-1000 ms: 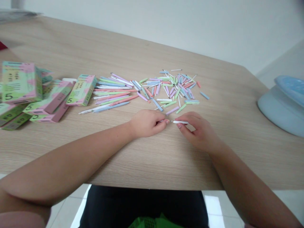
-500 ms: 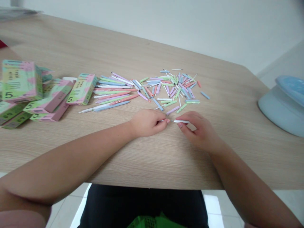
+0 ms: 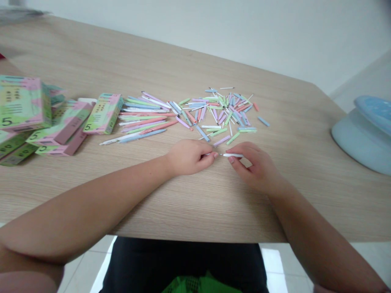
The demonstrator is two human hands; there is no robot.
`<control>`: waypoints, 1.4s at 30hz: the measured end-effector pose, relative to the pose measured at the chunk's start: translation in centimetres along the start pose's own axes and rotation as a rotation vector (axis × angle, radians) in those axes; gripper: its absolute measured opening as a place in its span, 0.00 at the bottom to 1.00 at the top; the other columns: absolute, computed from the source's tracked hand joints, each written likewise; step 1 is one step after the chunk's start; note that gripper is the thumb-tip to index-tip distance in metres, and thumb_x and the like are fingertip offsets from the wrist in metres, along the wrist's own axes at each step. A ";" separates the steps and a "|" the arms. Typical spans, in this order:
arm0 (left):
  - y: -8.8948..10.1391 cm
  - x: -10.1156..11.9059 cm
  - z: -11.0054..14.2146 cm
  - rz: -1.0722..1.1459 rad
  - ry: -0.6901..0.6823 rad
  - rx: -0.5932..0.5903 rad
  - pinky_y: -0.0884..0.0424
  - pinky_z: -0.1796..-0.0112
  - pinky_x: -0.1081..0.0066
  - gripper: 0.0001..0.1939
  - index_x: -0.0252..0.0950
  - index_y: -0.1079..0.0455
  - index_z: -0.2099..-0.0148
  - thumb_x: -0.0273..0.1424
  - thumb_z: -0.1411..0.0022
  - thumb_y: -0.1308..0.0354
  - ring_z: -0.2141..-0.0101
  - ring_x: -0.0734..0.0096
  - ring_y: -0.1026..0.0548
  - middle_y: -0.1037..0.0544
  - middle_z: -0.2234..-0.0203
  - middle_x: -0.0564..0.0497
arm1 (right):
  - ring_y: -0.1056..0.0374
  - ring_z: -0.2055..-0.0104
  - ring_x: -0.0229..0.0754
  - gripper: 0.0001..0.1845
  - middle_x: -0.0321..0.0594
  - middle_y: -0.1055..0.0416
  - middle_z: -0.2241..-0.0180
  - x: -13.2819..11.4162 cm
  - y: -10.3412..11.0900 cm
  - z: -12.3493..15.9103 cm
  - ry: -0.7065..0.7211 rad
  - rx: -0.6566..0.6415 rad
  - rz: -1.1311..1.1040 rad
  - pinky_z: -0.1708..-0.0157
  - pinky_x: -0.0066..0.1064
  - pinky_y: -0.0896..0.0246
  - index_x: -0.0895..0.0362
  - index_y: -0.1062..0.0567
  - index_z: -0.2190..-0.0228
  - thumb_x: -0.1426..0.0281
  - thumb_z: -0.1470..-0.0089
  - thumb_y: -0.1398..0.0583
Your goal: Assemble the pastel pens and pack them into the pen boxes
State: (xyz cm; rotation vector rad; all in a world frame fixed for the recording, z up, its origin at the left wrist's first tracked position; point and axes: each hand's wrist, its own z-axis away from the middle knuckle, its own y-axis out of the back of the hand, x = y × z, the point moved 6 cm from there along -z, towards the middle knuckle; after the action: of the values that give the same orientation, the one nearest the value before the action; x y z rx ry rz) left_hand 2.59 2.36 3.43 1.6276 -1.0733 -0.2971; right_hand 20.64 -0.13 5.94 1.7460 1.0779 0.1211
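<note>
Fingers (image 3: 243, 149) on pen (image 3: 234, 155), well inside table edge (image 3: 195, 241)

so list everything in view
cartons: several, green and pink, left
long pens: many, multicoloured, beside cartons
short pen pieces: many, multicoloured, centre
held pen piece: one, white, right hand
table: one, beige, centre
rounded object: one, blue, right
unclear object: one, red, left
unclear item: one, grey, top left
wall: one, white, back
floor: one, pale, below
cloth: one, green, bottom
lap: one, black, bottom
sleeve: one, pinkish, lower left
arms: two, bare, front
left hand, right hand: two, bare, centre
</note>
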 end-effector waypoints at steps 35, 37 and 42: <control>0.1 0.1 0.0 -0.051 -0.011 -0.015 0.41 0.72 0.68 0.20 0.36 0.28 0.66 0.40 0.25 0.53 0.71 0.68 0.26 0.22 0.71 0.49 | 0.26 0.53 0.49 0.08 0.41 0.20 0.58 0.0 -0.5 0.0 0.000 -0.035 0.010 0.51 0.47 0.29 0.49 0.22 0.55 0.69 0.35 0.39; 0.0 0.1 0.0 -0.052 -0.007 -0.017 0.40 0.71 0.68 0.20 0.36 0.28 0.66 0.40 0.25 0.53 0.70 0.68 0.25 0.22 0.70 0.49 | 0.26 0.53 0.49 0.08 0.41 0.21 0.58 0.0 -0.4 0.0 -0.003 -0.032 0.011 0.51 0.47 0.29 0.50 0.22 0.55 0.68 0.35 0.39; 0.2 0.0 0.1 -0.016 0.000 -0.013 0.38 0.70 0.68 0.21 0.36 0.28 0.66 0.40 0.25 0.53 0.69 0.68 0.25 0.21 0.70 0.49 | 0.25 0.53 0.50 0.10 0.42 0.21 0.55 1.0 0.2 0.2 -0.103 0.025 -0.033 0.52 0.46 0.28 0.49 0.23 0.52 0.66 0.34 0.40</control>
State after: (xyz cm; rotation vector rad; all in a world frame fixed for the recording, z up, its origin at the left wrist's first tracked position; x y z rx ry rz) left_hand 2.49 2.31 3.58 1.6249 -1.0569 -0.3135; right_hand 21.49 0.40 5.60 1.7368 1.0364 -0.0031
